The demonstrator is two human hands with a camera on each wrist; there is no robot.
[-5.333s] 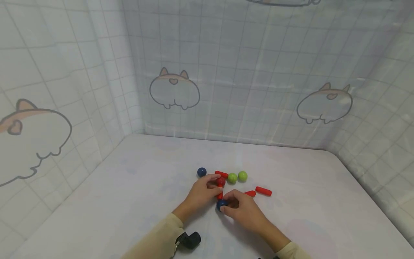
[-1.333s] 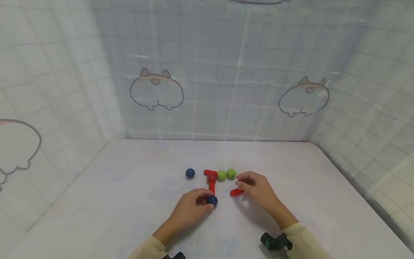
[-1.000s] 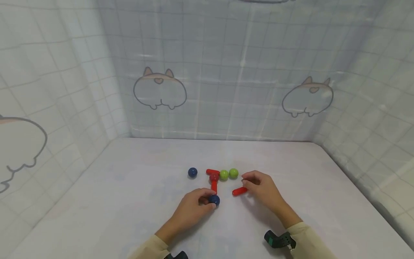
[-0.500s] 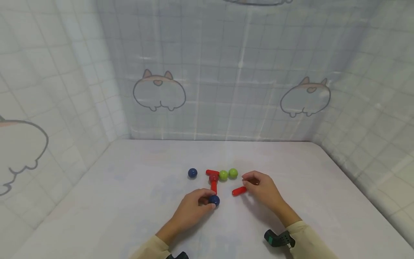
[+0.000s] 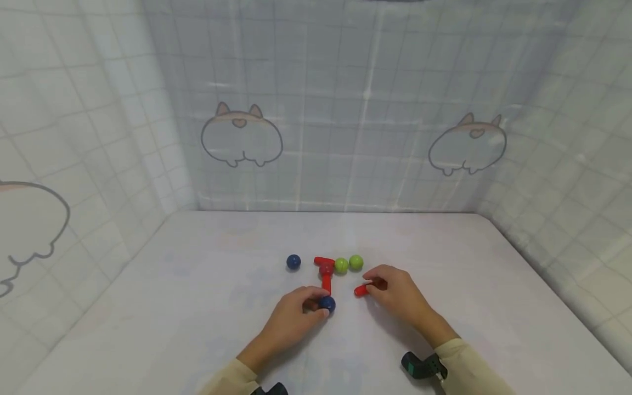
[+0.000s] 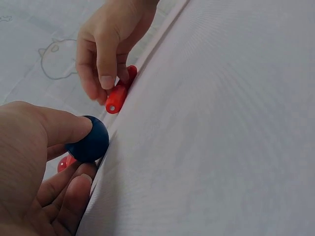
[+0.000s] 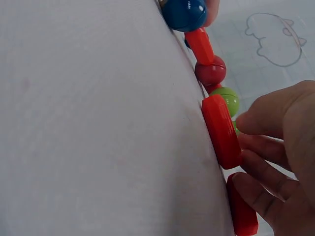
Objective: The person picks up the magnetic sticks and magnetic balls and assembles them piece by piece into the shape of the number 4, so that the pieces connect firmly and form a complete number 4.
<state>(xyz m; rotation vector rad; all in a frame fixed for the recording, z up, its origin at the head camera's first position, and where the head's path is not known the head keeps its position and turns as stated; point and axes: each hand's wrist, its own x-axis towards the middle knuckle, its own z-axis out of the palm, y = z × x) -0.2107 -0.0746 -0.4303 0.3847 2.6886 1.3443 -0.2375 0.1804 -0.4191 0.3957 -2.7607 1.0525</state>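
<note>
Where the row of small pieces comes nearest the body, a glossy dark blue ball (image 5: 328, 305) is held at its side by the left hand (image 5: 288, 318), pinched between thumb and fingertips, probably so that rolling is prevented and the row is steadied. Between that ball and a shiny dark red ball (image 5: 326, 269), a slim bright red rod (image 5: 326, 283) is aligned, pointing away from the body. Beyond the red ball another red rod (image 5: 323, 260) is laid crosswise, and just beside it a lime green ball (image 5: 341, 266) and a second lime green ball (image 5: 356, 261) are placed; whether these are fixed together cannot be told. By the right hand (image 5: 401, 295), a faceted red rod (image 7: 221, 132) is touched or nearly touched at one end, while a further red rod (image 7: 243, 211) is met by a fingertip. That hand's fingers are bent and parted, perhaps because the two rods are laid almost end to end; whether either is pinched cannot be told. A separate dark blue ball (image 5: 293, 262) is set apart on the white tabletop (image 5: 207, 296), seemingly outside both hands' work.
</note>
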